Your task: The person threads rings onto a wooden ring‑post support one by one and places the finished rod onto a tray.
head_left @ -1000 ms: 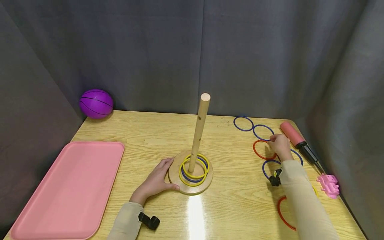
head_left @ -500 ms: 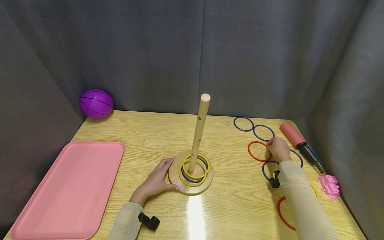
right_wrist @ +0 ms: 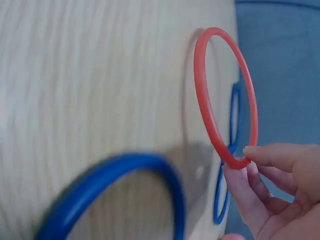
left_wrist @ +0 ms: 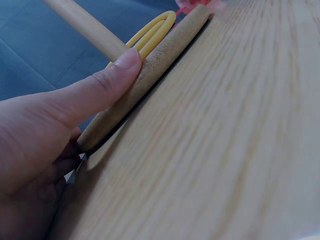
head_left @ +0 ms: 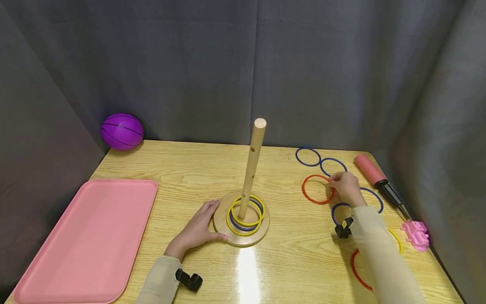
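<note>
Red ring (right_wrist: pixel 201 85) is pinched in our right hand (head_left: pixel 346 185) toward the right edge of the bench (head_left: pixel 292 253); our left hand (head_left: pixel 197 228) grips the wooden base (head_left: pixel 244 241).

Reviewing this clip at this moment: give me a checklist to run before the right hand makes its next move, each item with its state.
1. Red ring held by the right hand: ok, pinched between thumb and fingers.
2. Red ring raised off the table: ok, its shadow falls apart from it in the right wrist view.
3. Round base steadied by the left hand: ok, thumb on its top edge.
4. Peg top uncovered: ok.
5. Rings round the peg neatly aligned: not ok, two yellow rings and a blue ring overlap unevenly.
6. Firmness of the pinch: cannot tell.
</note>
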`<control>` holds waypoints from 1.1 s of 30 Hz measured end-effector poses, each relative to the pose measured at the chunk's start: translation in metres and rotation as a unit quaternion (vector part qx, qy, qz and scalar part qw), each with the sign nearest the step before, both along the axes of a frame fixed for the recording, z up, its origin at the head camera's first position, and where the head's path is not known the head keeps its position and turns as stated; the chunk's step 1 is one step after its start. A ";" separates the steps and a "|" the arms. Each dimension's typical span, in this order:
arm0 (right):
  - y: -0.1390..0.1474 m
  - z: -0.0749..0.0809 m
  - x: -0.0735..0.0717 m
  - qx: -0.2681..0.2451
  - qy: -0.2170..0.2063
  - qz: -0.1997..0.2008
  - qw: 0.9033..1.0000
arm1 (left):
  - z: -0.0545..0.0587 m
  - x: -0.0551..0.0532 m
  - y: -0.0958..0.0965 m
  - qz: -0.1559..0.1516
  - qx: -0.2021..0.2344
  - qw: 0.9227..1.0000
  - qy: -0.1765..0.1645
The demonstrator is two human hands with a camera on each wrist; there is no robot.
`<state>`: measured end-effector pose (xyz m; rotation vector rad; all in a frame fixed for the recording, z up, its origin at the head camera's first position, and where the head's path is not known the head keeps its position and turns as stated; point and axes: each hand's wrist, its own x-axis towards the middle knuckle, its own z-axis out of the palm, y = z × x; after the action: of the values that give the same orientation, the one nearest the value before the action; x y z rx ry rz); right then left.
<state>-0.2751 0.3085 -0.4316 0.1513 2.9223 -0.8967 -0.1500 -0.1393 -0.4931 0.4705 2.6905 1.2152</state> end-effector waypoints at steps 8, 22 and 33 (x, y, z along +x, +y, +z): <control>-0.021 0.025 0.004 -0.148 0.000 0.001 0.989 | -0.001 -0.001 -0.001 0.002 0.003 1.000 -0.001; -0.079 0.105 0.036 -0.428 0.045 0.064 0.900 | -0.002 0.000 0.000 -0.004 0.008 1.000 0.003; -0.119 0.158 0.066 -0.582 0.060 0.128 0.801 | -0.001 0.000 -0.001 -0.007 0.001 1.000 0.015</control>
<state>-0.2095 0.1893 -0.2735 -0.3789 1.8436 -2.4111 -0.1503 -0.1402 -0.4945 0.5098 2.7061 1.2180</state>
